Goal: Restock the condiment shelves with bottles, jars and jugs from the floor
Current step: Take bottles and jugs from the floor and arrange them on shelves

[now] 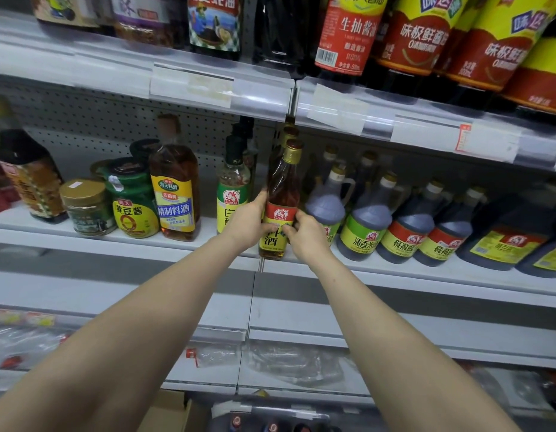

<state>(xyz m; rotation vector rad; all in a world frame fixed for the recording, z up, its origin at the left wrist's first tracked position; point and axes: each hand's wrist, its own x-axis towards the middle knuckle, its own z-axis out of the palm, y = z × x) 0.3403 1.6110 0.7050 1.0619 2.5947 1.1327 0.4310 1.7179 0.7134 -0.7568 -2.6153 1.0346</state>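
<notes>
Head view: both hands are on one amber bottle point(282, 194) at the front edge of the middle shelf point(83, 244), between a green-labelled bottle point(233, 194) and dark jugs point(325, 207). Left hand point(250, 218) wraps the label from the left; right hand point(304, 235) pinches it from the right. Label faces outward. The two-sided grip probably squares it in line with the matching bottle point(289, 132) behind.
</notes>
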